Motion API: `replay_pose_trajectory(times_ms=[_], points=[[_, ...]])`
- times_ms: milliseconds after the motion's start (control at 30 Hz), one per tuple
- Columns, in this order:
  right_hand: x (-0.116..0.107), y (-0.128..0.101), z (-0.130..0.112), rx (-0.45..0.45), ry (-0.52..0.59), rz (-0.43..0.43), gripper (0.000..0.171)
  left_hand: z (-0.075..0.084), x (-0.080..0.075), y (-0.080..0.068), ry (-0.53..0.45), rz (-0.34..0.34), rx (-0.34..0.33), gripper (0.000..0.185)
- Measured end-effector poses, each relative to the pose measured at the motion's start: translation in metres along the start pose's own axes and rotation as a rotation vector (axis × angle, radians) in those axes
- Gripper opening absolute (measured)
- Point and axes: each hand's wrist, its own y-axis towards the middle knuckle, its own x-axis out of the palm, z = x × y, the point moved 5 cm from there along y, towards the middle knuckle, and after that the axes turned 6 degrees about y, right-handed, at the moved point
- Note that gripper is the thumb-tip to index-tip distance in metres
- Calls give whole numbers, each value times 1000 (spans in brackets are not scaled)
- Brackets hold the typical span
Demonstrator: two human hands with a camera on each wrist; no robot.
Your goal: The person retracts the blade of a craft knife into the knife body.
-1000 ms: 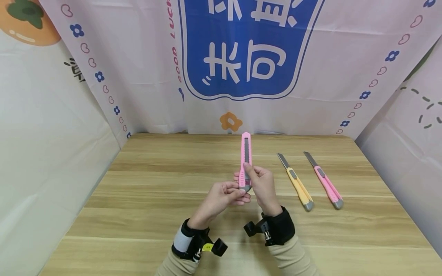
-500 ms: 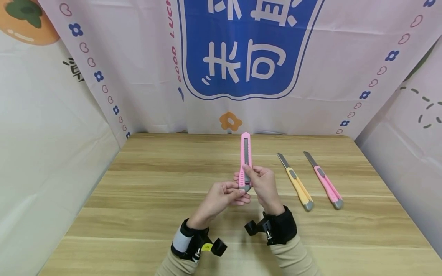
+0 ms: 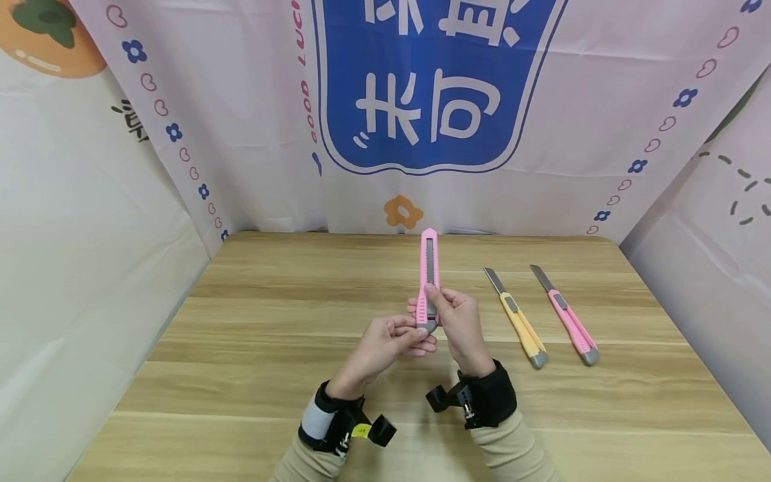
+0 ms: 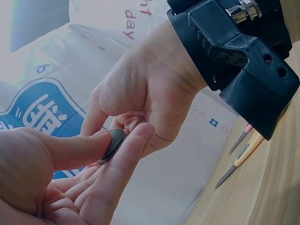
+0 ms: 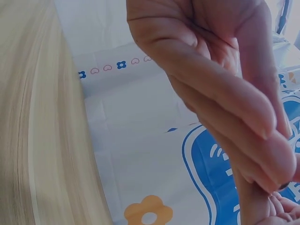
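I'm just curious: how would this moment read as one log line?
right hand: grips pink utility knife upright | left hand: pinches its grey end cap | table: yellow knife, second pink knife

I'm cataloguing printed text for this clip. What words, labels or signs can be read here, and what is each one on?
"GOOD LUC", red, running up the backdrop cloth, cut off at the top.
Large white Chinese characters on the blue emblem: partly cropped, not read with certainty.
"day", red, on the cloth in the left wrist view.
Held pink utility knife: no readable print.

Above a wooden table [image 3: 241,348], a pink utility knife [image 3: 428,268] held upright, gripped by right hand [image 3: 459,321], grey end pinched by left hand [image 3: 385,345]; lying right, yellow knife [image 3: 518,321] beside another pink knife [image 3: 569,318].
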Motion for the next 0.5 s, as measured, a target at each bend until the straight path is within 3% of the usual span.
replay_pose_trajectory(times_ms=[267,500], points=[[3,-1,-1,-16,-11,-19,38,-1,-2,2,3,10,26,28],[3,-1,-4,-37,-4,-63,36,-1,-2,2,-1,13,4,26]])
